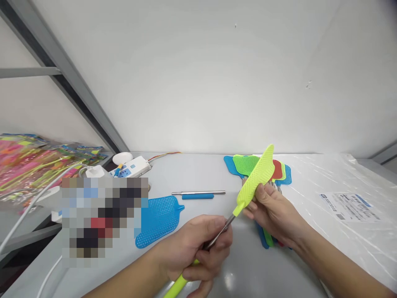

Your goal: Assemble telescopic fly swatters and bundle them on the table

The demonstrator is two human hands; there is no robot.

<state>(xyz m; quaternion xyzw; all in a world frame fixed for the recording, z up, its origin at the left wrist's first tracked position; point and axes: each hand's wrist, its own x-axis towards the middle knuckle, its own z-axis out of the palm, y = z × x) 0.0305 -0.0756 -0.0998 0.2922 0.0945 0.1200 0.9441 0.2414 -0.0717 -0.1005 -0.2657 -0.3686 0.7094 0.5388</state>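
Left hand [195, 250]: fingers clamped round the steel shaft [218, 235] of a lime-green fly swatter [256, 178]. Right hand [273, 213]: fingers together, gripping the mesh head, swatter held tilted above the table [198, 174]. Nearby, a blue swatter head [156, 221] lay flat. Beyond it, a steel tube [198, 193] beside a blue handle [197, 196]. Farther right, a heap of coloured swatter heads [246, 164]; at the back, a white power strip [133, 166].

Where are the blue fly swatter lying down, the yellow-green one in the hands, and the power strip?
Blue fly swatter [158, 221], head view, on its mesh head.
Yellow-green fly swatter [256, 176], head view, on its mesh head.
Power strip [140, 164], head view, on its white casing.
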